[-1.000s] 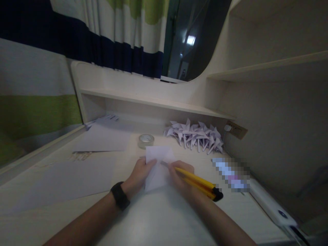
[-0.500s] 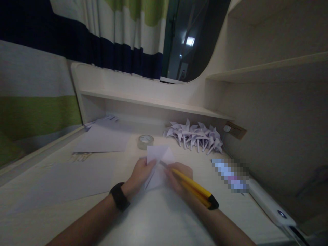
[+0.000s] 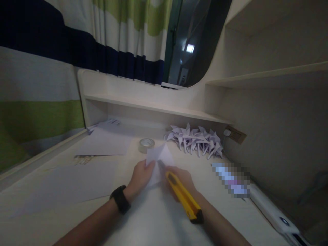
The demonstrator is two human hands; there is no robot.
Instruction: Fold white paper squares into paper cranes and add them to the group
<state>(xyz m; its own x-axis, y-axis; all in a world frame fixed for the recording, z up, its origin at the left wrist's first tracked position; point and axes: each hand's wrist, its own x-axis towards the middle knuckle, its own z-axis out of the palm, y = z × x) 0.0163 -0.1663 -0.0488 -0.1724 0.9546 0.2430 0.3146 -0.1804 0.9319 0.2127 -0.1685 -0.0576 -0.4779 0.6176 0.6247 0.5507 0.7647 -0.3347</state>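
Observation:
My left hand [image 3: 141, 176], with a black watch [image 3: 120, 199] on the wrist, pinches the left side of a folded piece of white paper [image 3: 160, 155] held up over the desk. In my right hand [image 3: 182, 179] is a yellow utility knife [image 3: 183, 196] with a black end. Its blade [image 3: 161, 164] is out and lies against or just in front of the paper's middle; blur hides whether it cuts in. The right fingers are partly hidden behind the knife's handle. Just beyond the paper sits a roll of clear tape [image 3: 146, 145].
Several paper pinwheels [image 3: 194, 138] lie piled at the back right. White sheets [image 3: 105, 140] and another large sheet [image 3: 74, 179] are on the left, with small sticks [image 3: 84, 159] between. To the right are a blurred-out phone-like object [image 3: 230, 179] and a white power strip [image 3: 273, 208].
The knife handle has swung to a steeper angle, its black end now lower and further left. The paper has tilted slightly in my left hand. The camera view has shifted a little.

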